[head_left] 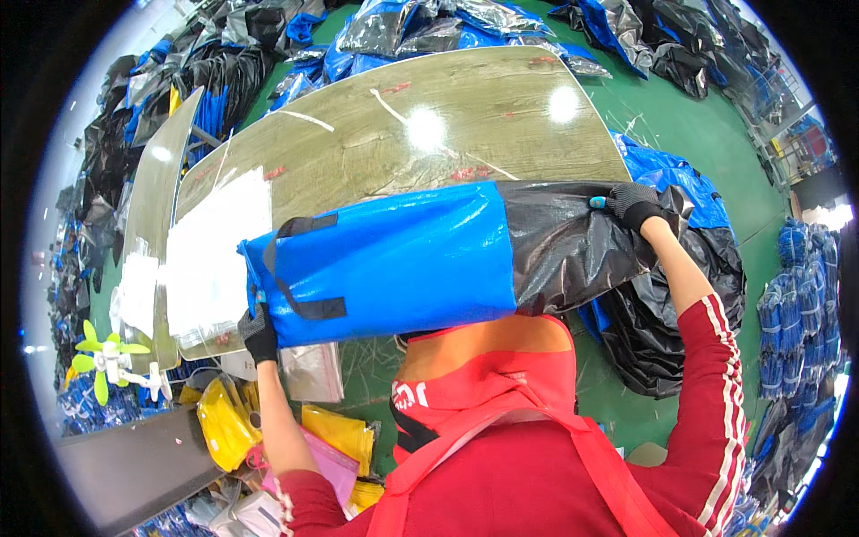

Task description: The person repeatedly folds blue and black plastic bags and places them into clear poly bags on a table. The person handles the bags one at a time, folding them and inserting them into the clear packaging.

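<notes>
The bag (403,259) lies across the near side of the table, its blue part to your left and its black part to your right. Your left hand (260,334) is gripping the blue end near its lower corner, and your right hand (633,205) is curled around the upper edge of the black end (a small blue tip shows at those fingers; I can't tell whether it is part of the glove). To handle this well, I'd pull both ends evenly, so the creases in the black part smooth out and the straps (320,310) lie flat on the blue. Mind the near edge of the table (501,107): it is hidden under the bag, and the lower side seems to overhang it. Your best room is forward over the tabletop, where a few pale strips (307,119) lie. On the left, mind the white sheet (224,237) and, nearer you, the green fan (112,356). On the right, a heap (649,345) of blue and black material crowds your forearm, so swing wide there with care.
</notes>
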Available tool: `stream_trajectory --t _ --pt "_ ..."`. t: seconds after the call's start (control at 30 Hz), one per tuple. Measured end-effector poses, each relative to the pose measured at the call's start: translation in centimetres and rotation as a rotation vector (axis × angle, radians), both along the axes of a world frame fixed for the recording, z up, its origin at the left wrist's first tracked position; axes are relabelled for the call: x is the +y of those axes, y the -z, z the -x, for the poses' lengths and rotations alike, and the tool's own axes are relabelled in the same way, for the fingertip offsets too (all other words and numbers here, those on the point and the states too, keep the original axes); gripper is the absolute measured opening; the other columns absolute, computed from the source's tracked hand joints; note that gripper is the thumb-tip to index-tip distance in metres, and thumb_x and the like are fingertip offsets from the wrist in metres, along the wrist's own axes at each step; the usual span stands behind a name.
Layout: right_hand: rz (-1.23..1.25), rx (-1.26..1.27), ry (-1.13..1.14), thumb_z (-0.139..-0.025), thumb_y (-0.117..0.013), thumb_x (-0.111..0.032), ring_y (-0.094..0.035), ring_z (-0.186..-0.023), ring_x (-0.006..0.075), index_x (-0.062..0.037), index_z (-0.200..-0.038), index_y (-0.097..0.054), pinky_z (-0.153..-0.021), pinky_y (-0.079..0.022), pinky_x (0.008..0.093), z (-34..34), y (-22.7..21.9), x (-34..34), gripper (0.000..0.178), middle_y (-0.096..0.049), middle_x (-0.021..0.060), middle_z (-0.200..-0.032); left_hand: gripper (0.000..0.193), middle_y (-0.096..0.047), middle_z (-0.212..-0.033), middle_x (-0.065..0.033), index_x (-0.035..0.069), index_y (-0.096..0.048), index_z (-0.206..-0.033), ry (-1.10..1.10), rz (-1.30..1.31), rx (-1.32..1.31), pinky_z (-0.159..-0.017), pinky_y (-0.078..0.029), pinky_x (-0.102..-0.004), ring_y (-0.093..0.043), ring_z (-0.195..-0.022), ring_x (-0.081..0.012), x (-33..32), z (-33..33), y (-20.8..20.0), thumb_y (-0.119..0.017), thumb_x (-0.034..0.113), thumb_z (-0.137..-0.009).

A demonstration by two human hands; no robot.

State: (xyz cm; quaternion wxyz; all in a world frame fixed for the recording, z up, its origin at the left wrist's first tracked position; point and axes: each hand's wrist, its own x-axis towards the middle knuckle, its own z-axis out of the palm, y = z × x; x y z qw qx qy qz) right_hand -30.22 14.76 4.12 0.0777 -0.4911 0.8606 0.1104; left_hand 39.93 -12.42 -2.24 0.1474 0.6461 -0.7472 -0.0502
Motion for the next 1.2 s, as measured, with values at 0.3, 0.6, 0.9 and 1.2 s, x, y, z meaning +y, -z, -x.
stream_trajectory --t 0.3,0.6,0.9,1.2 --pt "-0.154 -0.051 0.055 -0.076 -0.048 -0.080 -0.062 -0.108 0.0390 -0.0093 -0.111 -0.070 -0.094 -0.045 0.0491 -1.1 -1.3 -1.7 0.082 -0.066 0.0217 -0.111 0.050 -0.042 -0.144 -0.0189 0.010 -0.046 -0.139 0.696 0.495 -0.185 -0.114 -0.024 -0.0510 -0.033 -0.136 -0.0408 3.9 13.0 -4.0 -0.052 0.024 -0.092" --pt "-0.254 -0.102 0.048 -0.076 -0.047 -0.082 -0.063 -0.104 0.0367 -0.0021 -0.108 -0.069 -0.088 -0.050 0.0443 -0.8 -1.5 -3.4 0.088 -0.067 0.0206 -0.110 0.045 -0.052 -0.134 -0.0221 0.001 -0.059 -0.123 0.477 -0.060 -0.473 -0.109 -0.031 -0.0501 -0.047 -0.124 -0.0405 6.6 29.0 -9.4 -0.050 0.028 -0.088" --pt "0.386 0.133 -0.380 -0.089 -0.056 -0.042 -0.052 -0.117 0.0263 -0.0200 -0.118 -0.066 -0.100 -0.036 0.0446 -3.1 -4.5 3.6 0.037 -0.061 0.0073 -0.121 0.088 -0.031 -0.151 -0.0204 0.017 -0.042 -0.143 1.217 0.117 -0.003 -0.112 -0.003 -0.0639 -0.022 -0.142 -0.0406 14.5 41.6 -2.5 -0.059 0.070 -0.074" --pt "1.169 0.226 0.224 -0.088 -0.064 -0.036 -0.055 -0.113 0.0306 -0.0129 -0.116 -0.065 -0.099 -0.040 0.0477 -1.2 1.0 8.7 0.036 -0.059 0.0122 -0.124 0.104 -0.032 -0.144 -0.0301 -0.001 -0.040 -0.138 1.239 0.146 0.070 -0.113 -0.005 -0.0631 -0.022 -0.138 -0.0478 15.2 44.9 -2.4 -0.060 0.074 -0.069"
